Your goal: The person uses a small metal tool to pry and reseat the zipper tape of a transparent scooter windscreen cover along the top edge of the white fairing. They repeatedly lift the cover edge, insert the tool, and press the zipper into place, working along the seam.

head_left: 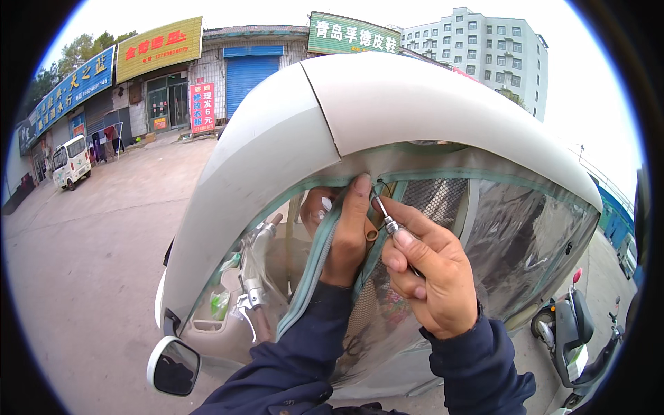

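My right hand [432, 266] is closed round the handle of an awl [391, 225]. The awl's thin metal shaft points up and left, its tip close to the green-trimmed upper edge [408, 173] of a clear plastic vehicle cover [512, 228]. My left hand [349, 232] pinches that edge, thumb in front and some fingers behind the plastic. A short dark thread [380, 184] shows beside the left thumb. A loose green-edged strip [311, 277] hangs down past my left wrist. Beneath the awl tip sits a small brown ring-shaped thing [372, 236], its kind unclear.
The pale curved roof [443, 104] of the small vehicle arches over my hands. Through the plastic, a handlebar [252, 290] shows; a side mirror [175, 365] juts out at lower left. A scooter [574, 339] stands at right, a white van [71, 162] before shopfronts at far left.
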Demonstrator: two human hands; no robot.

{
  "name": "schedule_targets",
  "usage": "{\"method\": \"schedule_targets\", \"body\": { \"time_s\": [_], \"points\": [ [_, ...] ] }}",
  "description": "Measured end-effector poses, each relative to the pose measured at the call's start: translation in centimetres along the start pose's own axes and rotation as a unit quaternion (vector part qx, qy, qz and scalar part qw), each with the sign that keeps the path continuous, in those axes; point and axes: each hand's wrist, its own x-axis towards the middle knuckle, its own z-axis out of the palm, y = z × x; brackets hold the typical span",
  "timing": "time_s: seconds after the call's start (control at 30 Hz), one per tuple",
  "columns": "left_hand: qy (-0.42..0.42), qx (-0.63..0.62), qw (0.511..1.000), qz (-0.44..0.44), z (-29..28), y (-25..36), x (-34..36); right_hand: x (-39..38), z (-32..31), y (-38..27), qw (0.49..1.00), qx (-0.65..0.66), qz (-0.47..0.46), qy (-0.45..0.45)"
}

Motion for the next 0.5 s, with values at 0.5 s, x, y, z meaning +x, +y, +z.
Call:
{"method": "schedule_targets", "body": {
  "time_s": [0.5],
  "points": [
    [-0.034,0.01,0.997,-0.066,-0.2,2.3,-0.1,-0.9,0.3,1.3,0.909,-0.355,-0.213,0.043]
  ]
}}
